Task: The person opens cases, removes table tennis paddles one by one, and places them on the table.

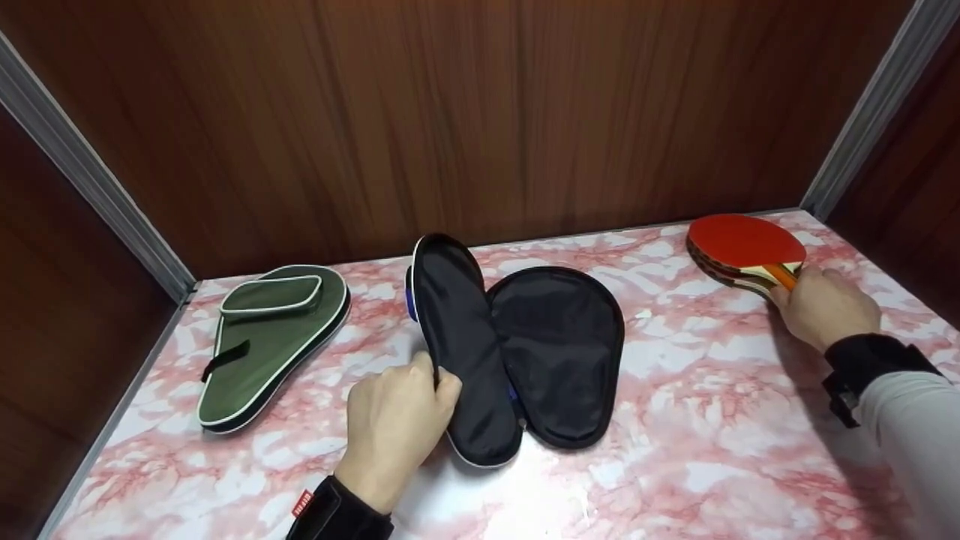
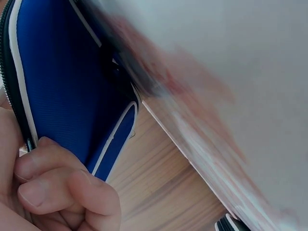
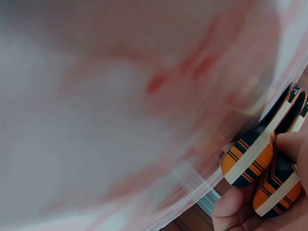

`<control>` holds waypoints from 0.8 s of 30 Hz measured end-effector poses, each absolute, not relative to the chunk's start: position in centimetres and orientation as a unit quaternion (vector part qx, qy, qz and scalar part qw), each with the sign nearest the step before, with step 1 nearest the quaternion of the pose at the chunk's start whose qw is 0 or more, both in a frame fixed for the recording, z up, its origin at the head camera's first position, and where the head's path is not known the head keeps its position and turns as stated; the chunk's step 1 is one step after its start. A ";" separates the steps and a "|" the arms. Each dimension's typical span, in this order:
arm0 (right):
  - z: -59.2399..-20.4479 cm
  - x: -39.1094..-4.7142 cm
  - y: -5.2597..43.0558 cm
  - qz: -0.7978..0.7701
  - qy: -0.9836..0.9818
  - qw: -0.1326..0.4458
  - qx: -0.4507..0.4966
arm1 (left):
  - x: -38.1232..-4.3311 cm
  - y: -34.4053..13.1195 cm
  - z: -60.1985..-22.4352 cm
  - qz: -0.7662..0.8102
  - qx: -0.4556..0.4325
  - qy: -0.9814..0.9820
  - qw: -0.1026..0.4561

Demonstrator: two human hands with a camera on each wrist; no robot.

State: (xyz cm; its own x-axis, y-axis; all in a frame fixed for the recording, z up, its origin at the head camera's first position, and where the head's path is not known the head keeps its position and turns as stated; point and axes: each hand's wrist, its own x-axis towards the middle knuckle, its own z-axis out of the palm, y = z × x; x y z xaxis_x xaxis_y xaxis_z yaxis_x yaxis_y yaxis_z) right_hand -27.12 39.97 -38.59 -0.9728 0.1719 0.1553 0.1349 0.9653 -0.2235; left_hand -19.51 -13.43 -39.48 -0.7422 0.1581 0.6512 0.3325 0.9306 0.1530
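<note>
A table tennis paddle case (image 1: 562,352) lies spread open, black inside, with its left half tilted up. My left hand (image 1: 401,420) grips the left half's rim, thumb on the black lining. In the left wrist view, the blue outer cloth (image 2: 62,82) with white piping and a zipper edge shows beside the curled fingers. At the far right, my right hand (image 1: 829,307) grips the handles of two stacked table tennis paddles, the upper one with a red face (image 1: 746,240). The right wrist view shows both orange-and-black striped handles (image 3: 248,159) among the fingers.
A green paddle case (image 1: 289,337) with white piping, a pocket and a black strap lies at the left. The pink-and-white marbled table (image 1: 675,450) ends at a brown wood-look back panel (image 1: 480,112), with metal-edged side panels left and right.
</note>
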 end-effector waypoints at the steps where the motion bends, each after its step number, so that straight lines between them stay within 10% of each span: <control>1: -38.5 -27.1 40.0 0.107 -0.988 0.086 -0.077 | -19.5 -13.4 -39.5 -0.131 -0.132 -0.924 0.334; 24: -38.4 -27.0 40.0 0.116 -0.985 0.081 -0.096 | -19.5 -13.4 -39.3 -0.140 -0.131 -0.927 0.322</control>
State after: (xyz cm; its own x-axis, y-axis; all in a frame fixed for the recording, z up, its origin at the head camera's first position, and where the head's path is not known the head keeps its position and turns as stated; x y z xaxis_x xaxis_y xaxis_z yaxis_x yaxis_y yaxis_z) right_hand -26.97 39.98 -38.40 -0.9684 0.2080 0.1379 0.1704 0.9549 -0.2432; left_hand -19.48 -13.45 -39.27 -0.7587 0.1521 0.6335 0.3320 0.9269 0.1752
